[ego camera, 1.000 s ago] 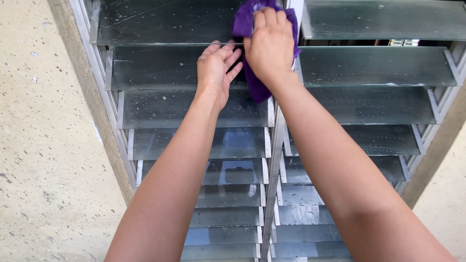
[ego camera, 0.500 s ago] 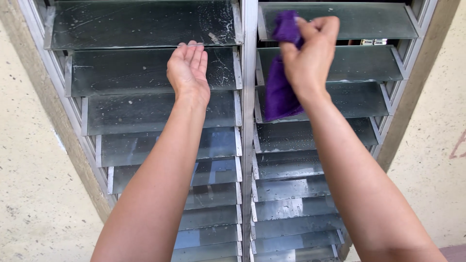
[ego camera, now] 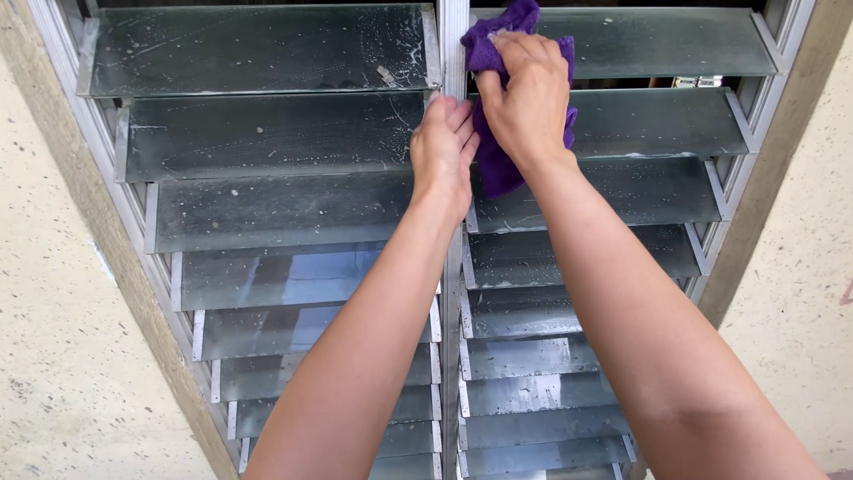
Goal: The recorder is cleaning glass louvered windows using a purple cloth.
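— So, where's the purple cloth?
— Bunched in the right hand, fingers clenched round it, just right of the centre post.
— And the left hand?
— Flat, fingers together, against the post.
— Around it?
— Smeared glass louvre slats on both sides, a rough pale wall beyond
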